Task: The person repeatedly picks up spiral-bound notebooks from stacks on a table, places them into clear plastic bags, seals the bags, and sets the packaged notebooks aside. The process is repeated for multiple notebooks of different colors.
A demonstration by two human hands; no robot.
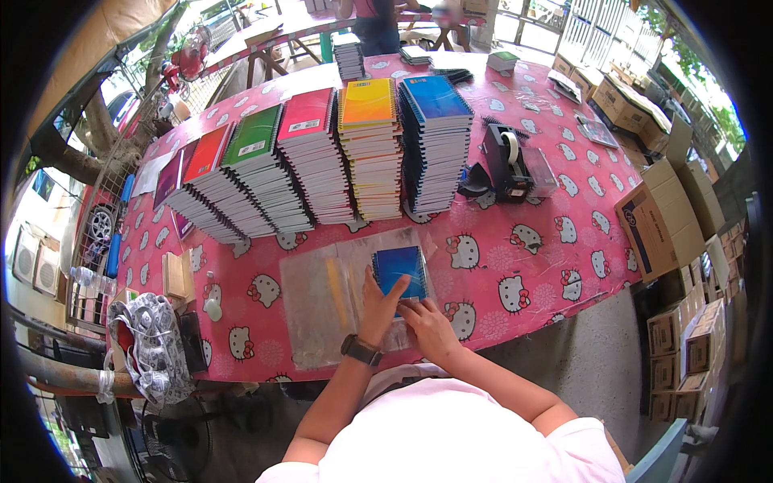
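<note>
A small blue spiral notebook (394, 262) lies at the near middle of the table, partly on a clear plastic sheet (306, 322). My left hand (380, 304) grips its left side, the thumb reaching across the cover and a dark watch on the wrist. At the notebook's lower edge, the curled fingers of my right hand (430, 326) press against it. Behind it stand tall notebook stacks in a row: blue (439, 153), yellow (370, 161), pink (316, 153), green (262, 161), red (216, 173) and purple (179, 193).
Right of the stacks sits a black tape dispenser (509, 165). An open cardboard box (656, 217) and piled cartons (676, 354) flank the right edge. A small bottle (212, 307), a wooden block (175, 275) and a patterned bag (157, 346) are at the left. Another person (375, 28) stands beyond the table.
</note>
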